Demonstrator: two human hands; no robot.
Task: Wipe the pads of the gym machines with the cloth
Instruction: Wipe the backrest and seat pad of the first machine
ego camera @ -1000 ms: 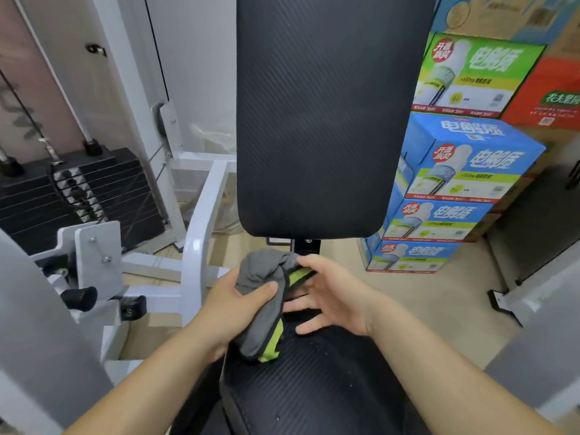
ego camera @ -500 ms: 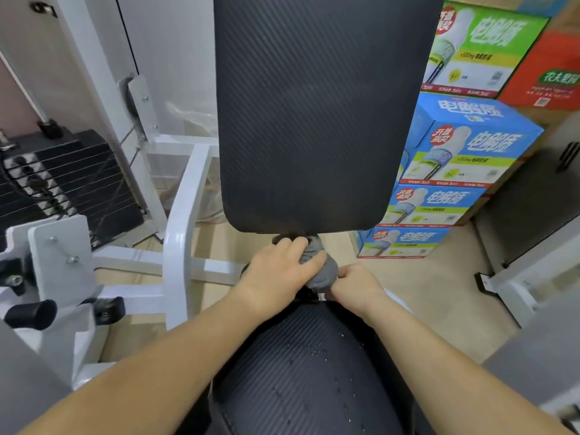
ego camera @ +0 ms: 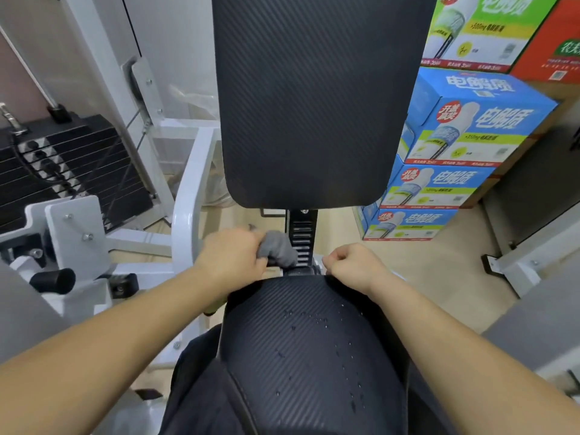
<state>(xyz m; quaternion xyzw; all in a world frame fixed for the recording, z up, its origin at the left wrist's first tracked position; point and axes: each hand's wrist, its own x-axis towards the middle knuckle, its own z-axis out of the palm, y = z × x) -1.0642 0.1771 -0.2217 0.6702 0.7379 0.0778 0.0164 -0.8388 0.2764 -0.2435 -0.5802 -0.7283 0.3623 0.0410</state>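
Cloth (ego camera: 277, 251), grey, bunched in our left hand (ego camera: 233, 257), which grips it. It juts out at that hand's 3 o'clock, against the slotted post (ego camera: 302, 237) between back pad (ego camera: 314, 105) and droplet-flecked seat pad (ego camera: 314, 356). Our right hand (ego camera: 353, 265) is clenched at the cloth's 3 o'clock, nothing seen inside. Printed cartons (ego camera: 464, 136) stacked at 2 o'clock, contents unseen.

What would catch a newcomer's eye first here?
The tall black back pad fills the centre, above a droplet-speckled seat pad. Between them the left hand grips a grey cloth. Bright blue boxes stack at right.
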